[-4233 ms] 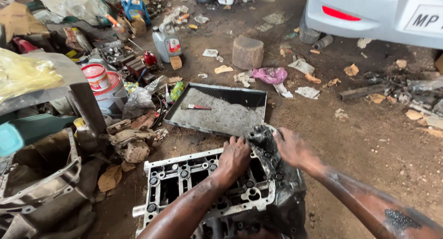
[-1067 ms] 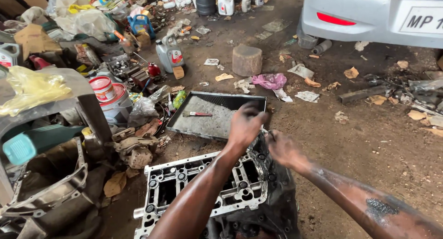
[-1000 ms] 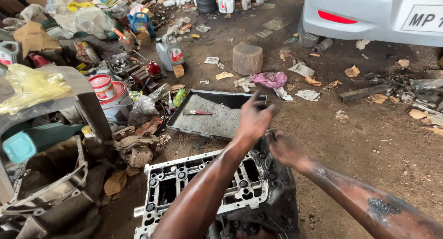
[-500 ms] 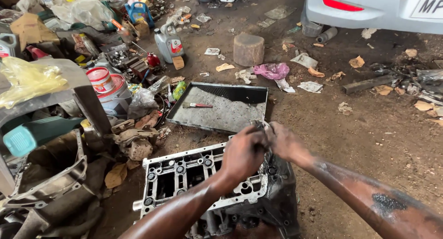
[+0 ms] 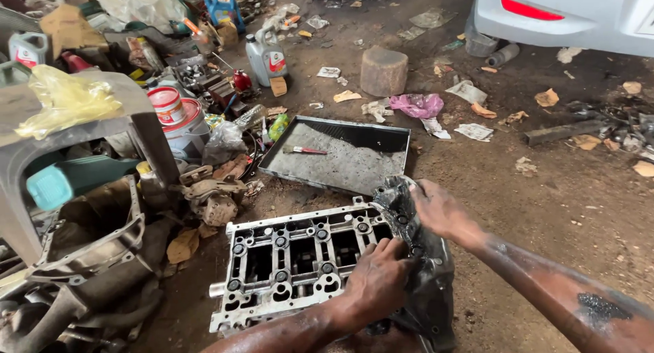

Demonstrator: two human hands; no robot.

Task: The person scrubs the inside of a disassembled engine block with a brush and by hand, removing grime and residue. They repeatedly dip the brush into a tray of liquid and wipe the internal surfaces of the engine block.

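A grey aluminium engine part with several square openings lies on the dirt floor. A dark, oily cover sits against its right end. My left hand is down at the seam between the two, fingers curled onto the cover's inner edge. My right hand grips the cover's upper edge from the far side. Both hands and forearms are smeared with black grease.
A shallow metal tray holding a small brush lies just beyond the engine part. Left are metal housings, a paint bucket, an oil jug and clutter. A wood stump and white car stand farther back.
About a second ago my left hand was raised over the tray's near right corner. It has come back down onto the cover. My right hand has stayed at the cover's top edge.
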